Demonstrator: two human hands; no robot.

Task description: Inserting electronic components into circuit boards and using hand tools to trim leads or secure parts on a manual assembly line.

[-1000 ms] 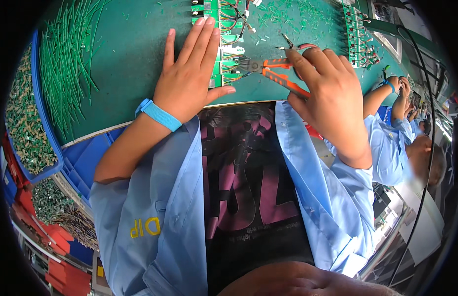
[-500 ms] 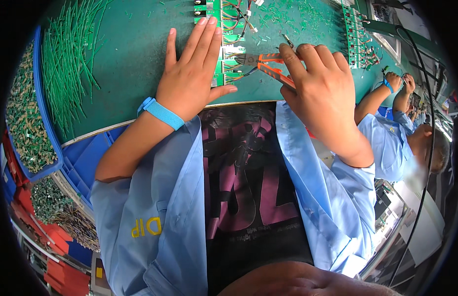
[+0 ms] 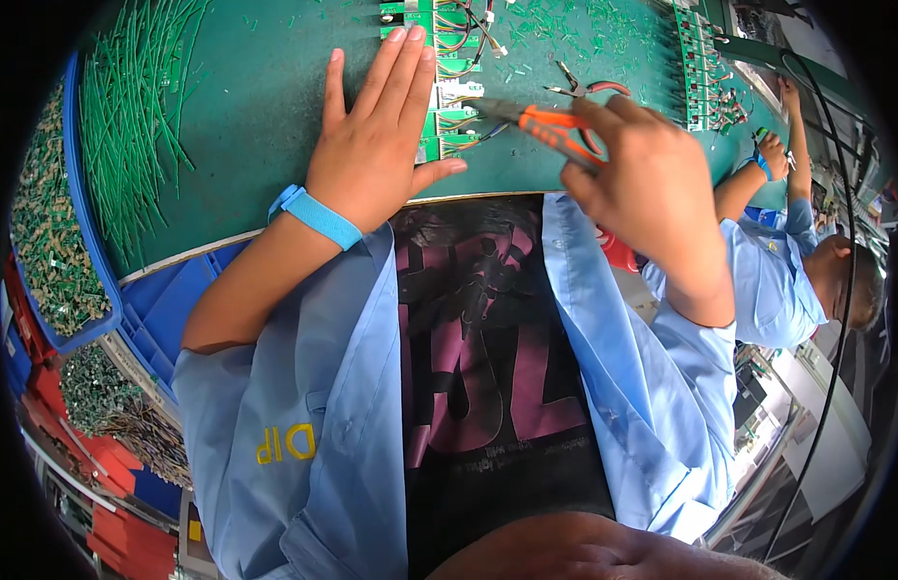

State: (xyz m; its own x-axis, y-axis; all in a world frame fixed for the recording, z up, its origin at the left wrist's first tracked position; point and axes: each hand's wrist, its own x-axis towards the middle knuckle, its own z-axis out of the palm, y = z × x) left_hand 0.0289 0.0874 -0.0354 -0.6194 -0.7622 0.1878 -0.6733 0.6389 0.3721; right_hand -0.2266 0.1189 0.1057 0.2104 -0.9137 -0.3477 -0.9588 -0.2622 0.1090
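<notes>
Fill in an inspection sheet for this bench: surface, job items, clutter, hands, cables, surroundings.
Surface: green tabletop, scrap-strewn toward the far right.
Job items: strip of green boards; orange-handled pliers, tips near the strip's wires; second board strip at right.
Clutter: green scraps; red-handled tool beyond the pliers; green slivers heaped left.
Hands: left hand flat, fingers over the strip's left edge; right hand gripping the pliers.
Cables: coloured wires on the boards; black cable at right.
Surroundings: blue bin of small parts left; co-worker right.
</notes>
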